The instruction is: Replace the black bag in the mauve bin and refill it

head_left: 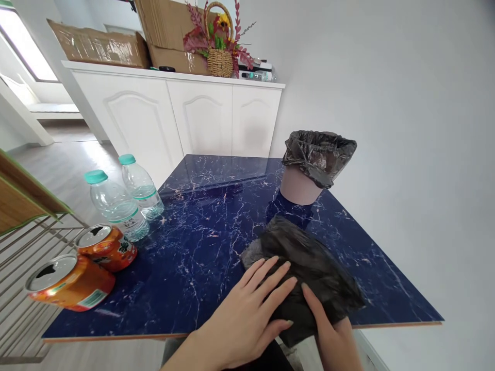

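**Both your hands are on the black bag (pixel 325 273) at the table's near edge**

Your left hand (pixel 249 312) lies spread over the bag, palm down, fingers straight and resting on the plastic rather than closed round it. Your right hand (pixel 336 340) is at the bag's near side: your thumb lies on top, but the bag hides the other fingers, so you cannot tell from here whether that hand is closed. The bag lies flattened and creased on the blue table (pixel 193 278), right of its middle, with its near corner reaching past the edge.

Beyond the bag, you have the bin (pixel 299 186) standing upright near the table's far right side, a black liner (pixel 309 154) folded over its rim. To your left stand two orange cans (pixel 79 288), openings up, one just beside the other. Behind them are two clear bottles (pixel 121 214), upright with green caps on. Past the table, a white cabinet (pixel 204 121) stands along the wall, bearing boxes (pixel 100 46) and a basket (pixel 220 63) of flowers.
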`<state>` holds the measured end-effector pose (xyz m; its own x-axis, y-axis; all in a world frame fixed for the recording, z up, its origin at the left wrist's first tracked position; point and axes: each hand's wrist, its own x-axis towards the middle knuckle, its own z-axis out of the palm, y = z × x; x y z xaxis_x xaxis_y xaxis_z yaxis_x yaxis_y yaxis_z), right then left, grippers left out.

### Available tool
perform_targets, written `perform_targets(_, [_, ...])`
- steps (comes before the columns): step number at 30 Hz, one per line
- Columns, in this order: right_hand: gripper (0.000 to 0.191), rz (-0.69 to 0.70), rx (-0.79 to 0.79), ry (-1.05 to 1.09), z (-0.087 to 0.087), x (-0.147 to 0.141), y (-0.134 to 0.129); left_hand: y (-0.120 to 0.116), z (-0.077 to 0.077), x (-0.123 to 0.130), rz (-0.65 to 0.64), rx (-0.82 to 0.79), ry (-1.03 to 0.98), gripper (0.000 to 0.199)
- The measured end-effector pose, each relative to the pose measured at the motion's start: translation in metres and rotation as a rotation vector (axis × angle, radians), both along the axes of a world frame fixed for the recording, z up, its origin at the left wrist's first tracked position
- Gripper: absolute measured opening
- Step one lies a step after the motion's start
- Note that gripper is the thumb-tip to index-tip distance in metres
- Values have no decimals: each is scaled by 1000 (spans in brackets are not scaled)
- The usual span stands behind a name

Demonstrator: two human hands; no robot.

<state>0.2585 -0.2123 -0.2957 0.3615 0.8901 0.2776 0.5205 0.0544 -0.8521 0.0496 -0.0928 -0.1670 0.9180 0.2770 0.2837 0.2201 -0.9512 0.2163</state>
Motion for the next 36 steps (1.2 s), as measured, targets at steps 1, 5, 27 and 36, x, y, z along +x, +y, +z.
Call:
perform_targets(1, [82, -113, 2, 30, 6, 9, -3, 3, -3, 7, -33, -28, 23, 72])
perform_targets(5, [80, -356, 13, 40, 48, 37, -11, 12, -7, 28, -123, -87, 113, 71])
perform_targets(27, [107, 527, 113, -770, 70, 39, -10, 31, -7, -1, -111, -143, 62, 107])
perform_targets(36, [82, 623, 50, -554, 57, 33, -7, 31, -13, -11, -63, -137, 51, 98])
